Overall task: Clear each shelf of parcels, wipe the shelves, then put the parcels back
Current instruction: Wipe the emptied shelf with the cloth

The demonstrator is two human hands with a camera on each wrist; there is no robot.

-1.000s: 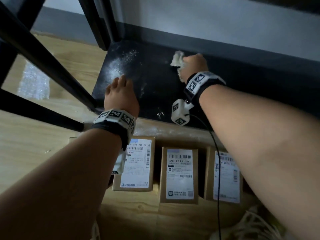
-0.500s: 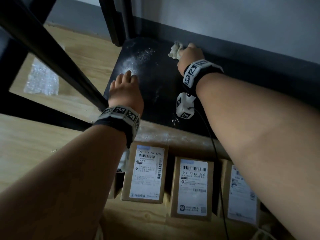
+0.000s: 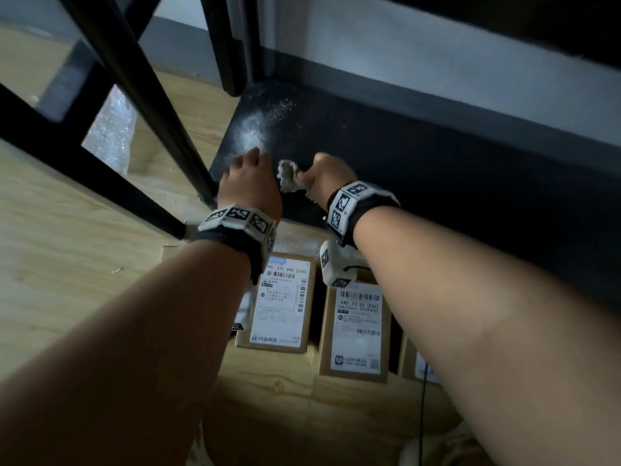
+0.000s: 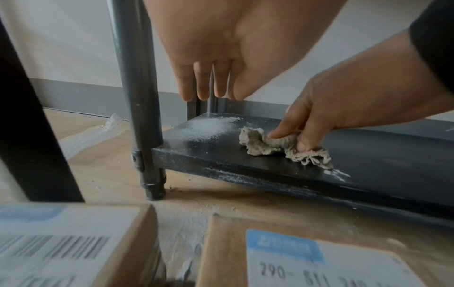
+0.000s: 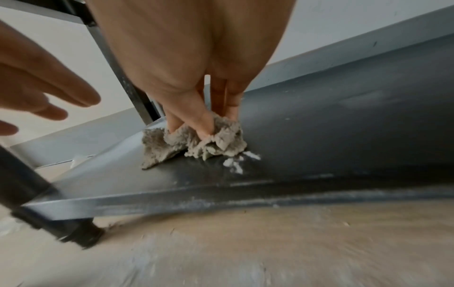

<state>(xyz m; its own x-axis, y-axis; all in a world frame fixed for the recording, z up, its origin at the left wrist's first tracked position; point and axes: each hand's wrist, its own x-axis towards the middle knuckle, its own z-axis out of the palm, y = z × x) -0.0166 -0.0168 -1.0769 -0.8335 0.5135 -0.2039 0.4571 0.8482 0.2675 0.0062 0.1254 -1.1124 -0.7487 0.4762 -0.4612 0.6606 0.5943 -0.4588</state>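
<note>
The lowest black shelf holds no parcels and has white dust at its left end. My right hand grips a crumpled grey rag and presses it onto the shelf near the front edge. My left hand hovers just left of the rag with straight fingers and holds nothing. Brown parcels with white labels lie on the wooden floor in front of the shelf.
A black rack post stands at the shelf's front left corner, with a rear post behind. Clear bubble wrap lies on the floor left of the rack. A grey skirting and white wall run behind.
My right hand has dragged the rag from the back of the shelf forward and left, close to my left hand. My left hand has lifted slightly.
</note>
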